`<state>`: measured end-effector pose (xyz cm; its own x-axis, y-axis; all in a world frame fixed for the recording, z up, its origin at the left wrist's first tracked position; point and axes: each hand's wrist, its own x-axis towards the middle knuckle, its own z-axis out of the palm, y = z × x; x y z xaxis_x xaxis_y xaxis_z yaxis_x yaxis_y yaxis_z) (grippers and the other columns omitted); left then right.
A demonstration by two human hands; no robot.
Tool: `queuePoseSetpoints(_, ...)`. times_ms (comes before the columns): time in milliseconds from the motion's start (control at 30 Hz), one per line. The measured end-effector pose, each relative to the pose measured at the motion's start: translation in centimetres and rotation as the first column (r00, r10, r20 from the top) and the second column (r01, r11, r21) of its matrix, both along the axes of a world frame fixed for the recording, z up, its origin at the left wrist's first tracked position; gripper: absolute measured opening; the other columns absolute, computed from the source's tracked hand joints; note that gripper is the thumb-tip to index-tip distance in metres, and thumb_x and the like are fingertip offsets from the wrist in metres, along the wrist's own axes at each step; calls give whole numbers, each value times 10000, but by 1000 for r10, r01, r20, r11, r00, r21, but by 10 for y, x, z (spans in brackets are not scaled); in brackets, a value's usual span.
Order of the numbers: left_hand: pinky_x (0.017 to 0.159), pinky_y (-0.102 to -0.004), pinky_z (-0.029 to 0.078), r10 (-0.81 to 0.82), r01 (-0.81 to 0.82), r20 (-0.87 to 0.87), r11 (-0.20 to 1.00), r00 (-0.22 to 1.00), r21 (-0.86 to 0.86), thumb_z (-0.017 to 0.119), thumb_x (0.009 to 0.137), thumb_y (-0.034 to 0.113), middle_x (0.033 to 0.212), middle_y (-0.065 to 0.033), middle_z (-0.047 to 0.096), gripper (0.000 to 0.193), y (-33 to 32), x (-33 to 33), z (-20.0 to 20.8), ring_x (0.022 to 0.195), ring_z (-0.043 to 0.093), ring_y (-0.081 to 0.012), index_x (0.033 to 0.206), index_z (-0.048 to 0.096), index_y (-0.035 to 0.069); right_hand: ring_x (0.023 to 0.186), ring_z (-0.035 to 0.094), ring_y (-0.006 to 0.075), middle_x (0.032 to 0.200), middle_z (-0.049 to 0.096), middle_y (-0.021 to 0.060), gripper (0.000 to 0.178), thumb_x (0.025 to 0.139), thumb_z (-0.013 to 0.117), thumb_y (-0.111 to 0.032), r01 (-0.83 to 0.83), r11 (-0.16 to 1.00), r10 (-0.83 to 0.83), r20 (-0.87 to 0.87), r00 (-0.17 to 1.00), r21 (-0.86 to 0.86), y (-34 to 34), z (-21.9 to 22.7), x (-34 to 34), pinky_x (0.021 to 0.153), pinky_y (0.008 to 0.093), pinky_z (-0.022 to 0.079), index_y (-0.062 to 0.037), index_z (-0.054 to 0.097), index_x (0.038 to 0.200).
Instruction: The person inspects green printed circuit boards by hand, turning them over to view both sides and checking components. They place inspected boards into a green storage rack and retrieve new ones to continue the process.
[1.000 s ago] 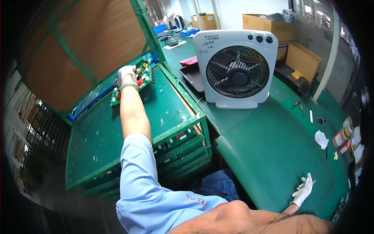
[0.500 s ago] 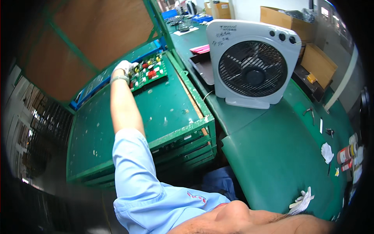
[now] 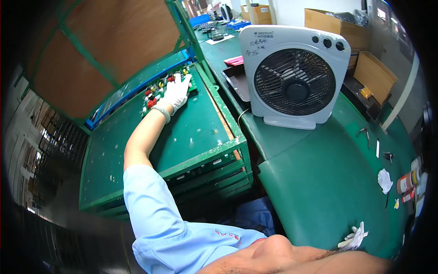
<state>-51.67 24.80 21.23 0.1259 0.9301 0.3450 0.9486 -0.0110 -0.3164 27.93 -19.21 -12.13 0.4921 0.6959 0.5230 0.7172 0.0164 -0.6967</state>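
Note:
A green circuit board (image 3: 156, 89) with red, white and yellow parts lies at the far end of the green cart top (image 3: 191, 137). Over its right part rests my left hand (image 3: 176, 95), in a white glove, fingers stretched and apart. The palm hides some of the board's near edge. At the lower right, above the green bench, my right hand (image 3: 355, 237) shows only in part. It is gloved too, with fingers apart and nothing visible in them.
A grey box fan (image 3: 294, 77) stands on the bench (image 3: 310, 182), beside a dark tray (image 3: 238, 82). Cardboard boxes (image 3: 376, 77) sit behind it. Along the right edge are bottles (image 3: 406, 181), a white crumpled cloth (image 3: 384, 181) and small tools. A brown panel (image 3: 109, 45) rises behind the cart.
My left hand has moved right and nearer, from the board's far left side onto its right part, and its fingers now show spread. The right hand has barely shifted.

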Motion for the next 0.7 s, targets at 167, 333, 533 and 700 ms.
queuePoseSetpoints(167,933,-592,423,-40,39,72,999,997,11,512,873,132,1415,-288,331,516,46,-17,-23,1008,569,-480,1381,420,150,519,415,49,1279,561,203,803,912,381,-668,103,955,-233,-487,842,-279,13,55,-51,807,383,525,-85,341,1464)
queuePoseSetpoints(333,932,-596,425,-214,208,72,974,974,90,548,852,112,1405,-289,334,483,62,-19,-24,1034,556,-487,1328,467,129,544,425,45,1293,554,194,520,1003,415,-394,45,999,-39,-263,964,16,-6,-13,-6,528,184,444,-134,375,1451)
queuePoseSetpoints(533,910,-570,448,-315,306,38,941,948,143,594,823,102,1399,-290,341,470,58,-13,-26,1070,531,-495,1282,494,113,540,424,37,1309,542,186,495,1020,386,-389,49,999,-50,-254,966,-13,-12,-23,8,520,171,457,-188,345,1471)
queuePoseSetpoints(700,894,-571,455,-221,218,18,969,975,112,605,815,115,1409,-288,341,539,45,-13,-22,1106,527,-469,1333,458,119,527,419,37,1240,577,157,530,1003,403,-444,90,979,-171,-501,849,-182,7,18,-21,486,174,443,-180,364,1461)
